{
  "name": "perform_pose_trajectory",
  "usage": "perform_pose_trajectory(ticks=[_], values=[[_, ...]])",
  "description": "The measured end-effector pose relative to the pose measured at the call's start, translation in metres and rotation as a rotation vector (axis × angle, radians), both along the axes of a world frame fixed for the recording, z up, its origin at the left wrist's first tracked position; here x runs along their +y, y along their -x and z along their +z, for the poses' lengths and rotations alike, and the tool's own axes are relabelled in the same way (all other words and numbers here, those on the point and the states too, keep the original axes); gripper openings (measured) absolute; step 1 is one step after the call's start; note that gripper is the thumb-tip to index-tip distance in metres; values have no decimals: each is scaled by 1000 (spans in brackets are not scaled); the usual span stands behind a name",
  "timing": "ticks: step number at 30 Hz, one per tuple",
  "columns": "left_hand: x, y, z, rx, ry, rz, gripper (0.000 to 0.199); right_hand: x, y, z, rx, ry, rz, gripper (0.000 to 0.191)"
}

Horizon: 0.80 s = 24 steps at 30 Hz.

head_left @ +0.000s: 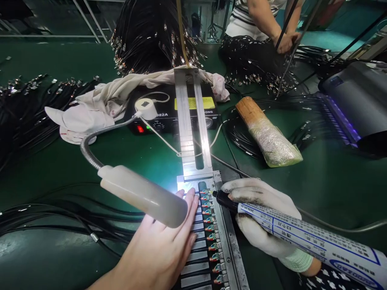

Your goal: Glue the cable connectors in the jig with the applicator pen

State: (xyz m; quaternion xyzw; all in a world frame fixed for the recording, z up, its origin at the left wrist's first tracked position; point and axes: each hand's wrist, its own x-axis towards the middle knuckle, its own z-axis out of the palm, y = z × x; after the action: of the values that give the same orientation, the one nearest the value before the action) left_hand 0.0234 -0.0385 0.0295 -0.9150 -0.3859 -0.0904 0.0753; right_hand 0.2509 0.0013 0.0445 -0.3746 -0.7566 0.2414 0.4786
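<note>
A metal jig (pixel 232 249) holds a row of black cables, their connector ends (pixel 213 235) showing exposed coloured wires. My bare left hand (pixel 169 245) lies on the cables at the row's far end, fingers stretched out and partly hidden under a white lamp head (pixel 145 195). My right hand (pixel 263 217), in a white glove with dark-stained fingertips, grips a glue tube (pixel 302 237) with a white printed label and a black nozzle. The nozzle tip is beside the farthest connectors; whether it touches them I cannot tell.
Behind the jig stands a black control box (pixel 165 123) with a cloth (pixel 130 92) over it. A wrapped wooden block (pixel 266 133) and a dark machine with purple light (pixel 356 104) are on the right. Cable bundles (pixel 145 36) and another person (pixel 260 20) are across the table.
</note>
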Motion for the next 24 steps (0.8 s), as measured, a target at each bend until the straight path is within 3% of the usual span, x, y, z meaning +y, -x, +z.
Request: perform_pose_trajectory(ticks=[24], values=[[1,-3,5,-19,9,9,42,0,1,1,13,20,-10,27]])
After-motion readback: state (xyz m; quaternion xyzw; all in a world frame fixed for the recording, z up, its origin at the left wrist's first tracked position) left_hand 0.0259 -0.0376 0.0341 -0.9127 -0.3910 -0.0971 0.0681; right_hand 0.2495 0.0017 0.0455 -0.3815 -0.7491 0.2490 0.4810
